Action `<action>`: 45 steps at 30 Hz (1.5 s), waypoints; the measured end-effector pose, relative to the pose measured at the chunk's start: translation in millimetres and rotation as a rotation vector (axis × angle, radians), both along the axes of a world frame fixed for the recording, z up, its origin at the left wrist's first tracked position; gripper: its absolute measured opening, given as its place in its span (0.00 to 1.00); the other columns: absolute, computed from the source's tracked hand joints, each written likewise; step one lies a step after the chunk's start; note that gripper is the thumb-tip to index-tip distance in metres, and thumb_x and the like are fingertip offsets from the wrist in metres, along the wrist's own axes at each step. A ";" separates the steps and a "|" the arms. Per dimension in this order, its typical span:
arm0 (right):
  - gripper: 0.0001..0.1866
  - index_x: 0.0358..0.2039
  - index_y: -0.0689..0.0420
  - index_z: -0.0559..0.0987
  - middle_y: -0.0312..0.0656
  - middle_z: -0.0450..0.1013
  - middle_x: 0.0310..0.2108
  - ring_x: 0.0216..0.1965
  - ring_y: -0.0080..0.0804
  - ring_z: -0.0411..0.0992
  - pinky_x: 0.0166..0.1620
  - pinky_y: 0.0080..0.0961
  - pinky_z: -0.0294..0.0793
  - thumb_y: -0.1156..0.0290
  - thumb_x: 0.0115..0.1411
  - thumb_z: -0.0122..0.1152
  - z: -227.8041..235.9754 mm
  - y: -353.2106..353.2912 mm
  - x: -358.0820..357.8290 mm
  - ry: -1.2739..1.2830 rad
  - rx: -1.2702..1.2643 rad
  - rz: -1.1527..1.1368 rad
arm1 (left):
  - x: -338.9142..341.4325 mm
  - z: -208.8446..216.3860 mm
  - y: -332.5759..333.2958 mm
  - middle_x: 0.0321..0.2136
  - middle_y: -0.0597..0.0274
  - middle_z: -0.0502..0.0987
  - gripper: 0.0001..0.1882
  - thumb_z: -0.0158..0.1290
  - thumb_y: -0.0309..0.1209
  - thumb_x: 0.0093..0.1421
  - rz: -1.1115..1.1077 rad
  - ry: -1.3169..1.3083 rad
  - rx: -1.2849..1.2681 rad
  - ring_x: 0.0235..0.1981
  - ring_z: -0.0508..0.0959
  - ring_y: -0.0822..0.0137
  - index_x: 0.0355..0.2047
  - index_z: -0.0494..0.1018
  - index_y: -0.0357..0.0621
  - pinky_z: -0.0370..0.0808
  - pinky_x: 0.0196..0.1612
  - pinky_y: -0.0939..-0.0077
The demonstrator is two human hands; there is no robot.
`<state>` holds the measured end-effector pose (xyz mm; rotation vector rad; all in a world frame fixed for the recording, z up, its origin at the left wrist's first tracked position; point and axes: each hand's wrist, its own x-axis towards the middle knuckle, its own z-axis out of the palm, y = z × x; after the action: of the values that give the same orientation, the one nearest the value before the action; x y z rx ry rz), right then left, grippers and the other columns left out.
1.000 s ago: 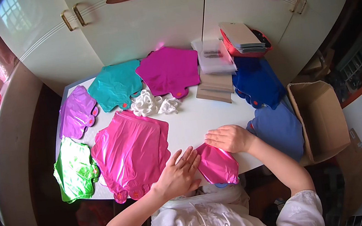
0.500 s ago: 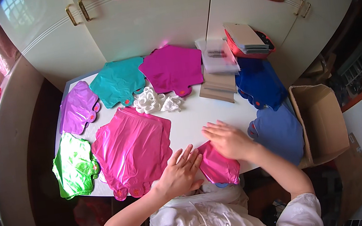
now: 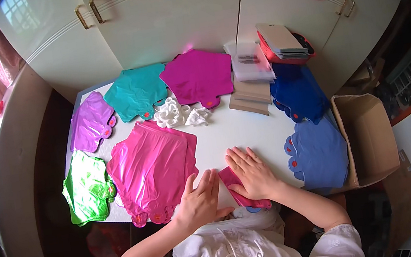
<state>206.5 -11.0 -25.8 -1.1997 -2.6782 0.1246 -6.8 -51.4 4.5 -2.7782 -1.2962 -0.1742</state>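
Note:
A pink foil piece [image 3: 227,178], which looks like a flat balloon folded into a narrow strip, lies at the table's front edge. My right hand [image 3: 253,174] rests flat on it, fingers stretched out, covering much of it. Just left of the strip is my left hand [image 3: 199,197], fingers straight and thumb apart, holding nothing. A bit of blue [image 3: 254,209] shows at the strip's near end. Left of my left hand, a stack of larger pink foil pieces [image 3: 151,170] lies spread out with rounded tabs toward me.
More foil stacks ring the white table [image 3: 208,146]: green [image 3: 86,187], lilac [image 3: 90,122], teal [image 3: 136,91], magenta [image 3: 197,77], dark blue [image 3: 299,94], light blue [image 3: 322,154]. White ribbon coils [image 3: 169,113], cardboard sheets [image 3: 249,98], clear bags [image 3: 249,64], a red basket [image 3: 290,57] and a cardboard box [image 3: 370,142] stand around.
The pink foil has become narrower, folded over from the right. My right hand has moved down and left onto it; my left hand has shifted slightly left, off its edge.

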 end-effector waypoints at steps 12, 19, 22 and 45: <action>0.54 0.62 0.62 0.56 0.53 0.48 0.65 0.67 0.50 0.43 0.66 0.52 0.38 0.33 0.46 0.55 1.3 -1.7 -1.8 -0.004 -0.045 -0.045 | 8.0 -8.4 5.8 0.43 0.62 0.68 0.46 0.48 0.66 0.48 0.059 -0.036 0.006 0.46 0.65 0.64 0.55 0.65 0.37 0.62 0.46 0.62; 0.60 0.63 0.63 0.54 0.53 0.47 0.65 0.68 0.50 0.41 0.66 0.54 0.35 0.26 0.41 0.52 2.4 -2.8 0.4 -0.053 -0.049 -0.042 | 4.5 1.6 8.5 0.56 0.53 0.65 0.47 0.47 0.64 0.51 -0.038 -0.060 0.018 0.59 0.61 0.60 0.57 0.62 0.33 0.59 0.57 0.60; 0.64 0.63 0.64 0.52 0.53 0.46 0.66 0.68 0.49 0.40 0.65 0.56 0.33 0.24 0.39 0.51 3.8 -3.7 -0.4 -0.080 -0.064 -0.038 | 4.1 -8.9 2.0 0.60 0.51 0.61 0.46 0.47 0.61 0.53 -0.201 -0.082 -0.154 0.63 0.58 0.59 0.58 0.60 0.34 0.54 0.62 0.56; 0.18 0.44 0.61 0.76 0.40 0.77 0.38 0.41 0.22 0.73 0.47 0.23 0.71 0.65 0.56 0.64 33.6 -36.4 43.4 1.051 -0.690 -0.103 | 4.0 -2.7 -1.6 0.26 0.65 0.79 0.04 0.56 0.19 0.56 0.246 -1.494 -0.733 0.29 0.77 0.79 0.33 0.78 0.31 0.72 0.31 0.87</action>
<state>249.9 -47.4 7.8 -0.9722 -1.6434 1.3198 -2.8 -53.0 1.8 -2.7106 -2.1543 -2.5324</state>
